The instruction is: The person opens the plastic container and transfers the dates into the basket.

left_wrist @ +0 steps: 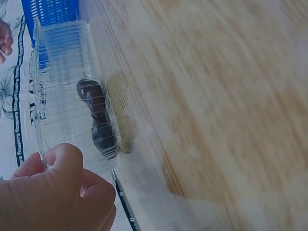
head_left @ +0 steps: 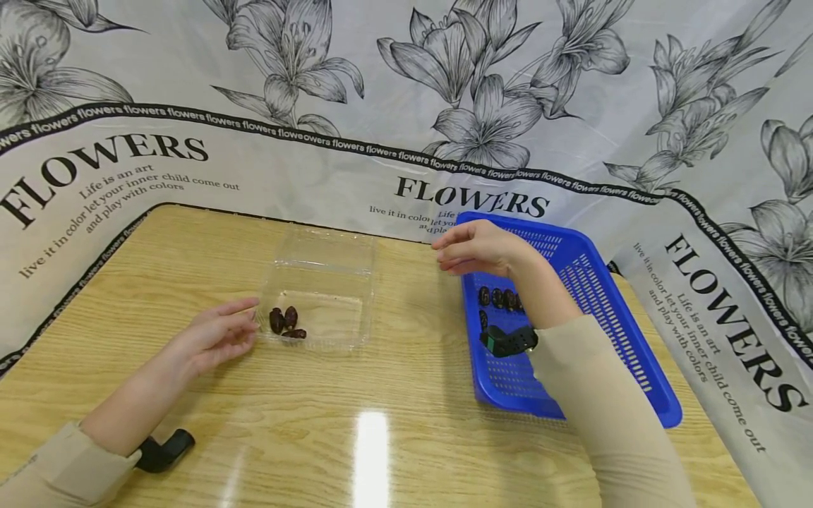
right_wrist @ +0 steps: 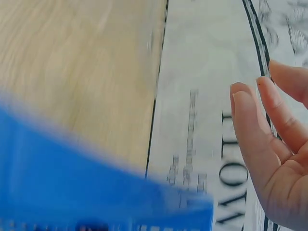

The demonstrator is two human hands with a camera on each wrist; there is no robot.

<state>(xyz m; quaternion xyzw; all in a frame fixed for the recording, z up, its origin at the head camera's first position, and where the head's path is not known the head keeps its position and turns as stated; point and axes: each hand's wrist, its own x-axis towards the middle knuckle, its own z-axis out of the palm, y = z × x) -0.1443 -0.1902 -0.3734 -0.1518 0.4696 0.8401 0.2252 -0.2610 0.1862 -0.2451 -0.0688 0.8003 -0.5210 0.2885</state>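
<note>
The clear plastic box point(head_left: 336, 314) stands on the table with its lid folded back, and a few dark brown dates point(head_left: 291, 317) lie at its left end. My left hand point(head_left: 212, 335) pinches the box's left rim between thumb and fingers; in the left wrist view the dates point(left_wrist: 98, 120) show through the ribbed wall. Over the left rim of the blue basket point(head_left: 476, 374) is my right hand point(head_left: 479, 247), fingers loosely bent and holding nothing. Several more dates point(head_left: 498, 298) lie in the basket, partly hidden by the right forearm and wrist strap.
The wood-patterned table point(head_left: 305, 416) extends between box and basket and toward the front. A white cloth with printed flowers point(head_left: 305, 169) rises behind the table and along both sides. Black straps point(head_left: 166, 451) circle both wrists.
</note>
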